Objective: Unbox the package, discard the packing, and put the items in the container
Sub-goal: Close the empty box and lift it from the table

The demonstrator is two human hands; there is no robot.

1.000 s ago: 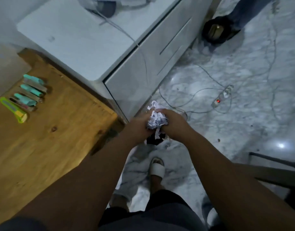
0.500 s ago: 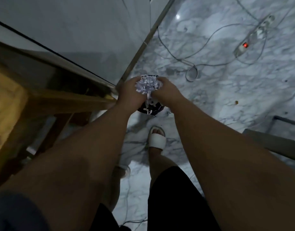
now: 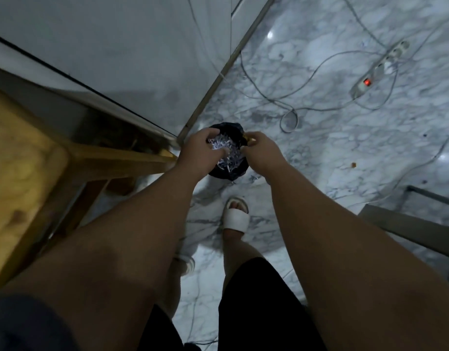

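Shreds, clutched a second ago, now lie in the centre bin; left hand spread, right hand loosely curled: packing discarded.

Marble floor w/ black bin, power strip, cables.
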